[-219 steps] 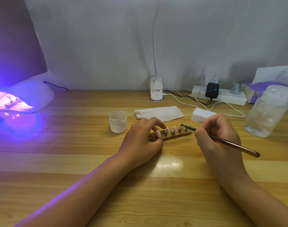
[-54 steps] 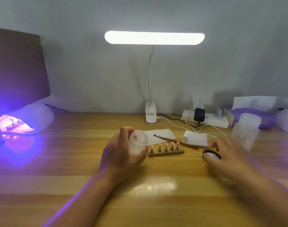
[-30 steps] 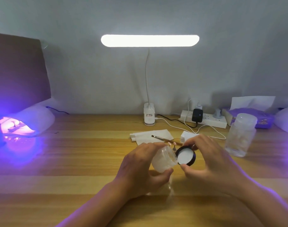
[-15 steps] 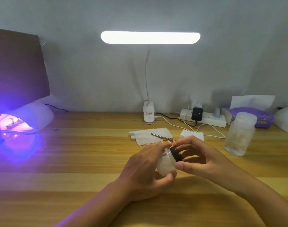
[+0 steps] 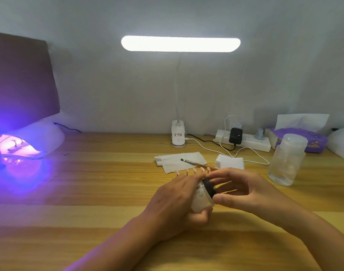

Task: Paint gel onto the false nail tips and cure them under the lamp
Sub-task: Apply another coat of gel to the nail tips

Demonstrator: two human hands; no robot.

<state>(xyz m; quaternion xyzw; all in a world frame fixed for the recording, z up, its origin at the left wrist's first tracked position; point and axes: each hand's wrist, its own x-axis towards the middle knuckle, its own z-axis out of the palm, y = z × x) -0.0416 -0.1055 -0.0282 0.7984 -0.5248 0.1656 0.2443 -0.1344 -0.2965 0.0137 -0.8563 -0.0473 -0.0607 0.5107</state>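
Frosted plastic gel jar (image 5: 201, 200): tipped on its side above the bench (image 5: 89, 182), with your left hand (image 5: 173, 204) wrapped round its body to brace it.

Black lid (image 5: 208, 186): seated on the jar's mouth and pinched between the thumb and fingers of your right hand (image 5: 243, 190). That grip suits twisting, but whether the lid is going on or coming off cannot be told.

False nail tips (image 5: 192, 170): pink, five showing in a row just behind your left hand. They seem raised on pegs so their faces are free for painting, though the stand itself is hidden.

Brush (image 5: 196, 164): laid down, with its bristle end on the white paper wipe (image 5: 173, 160), likely to spare the wood from gel.

Curing lamp (image 5: 30, 141): far left, glowing violet, well apart from the tips. These tips are not yet under it.
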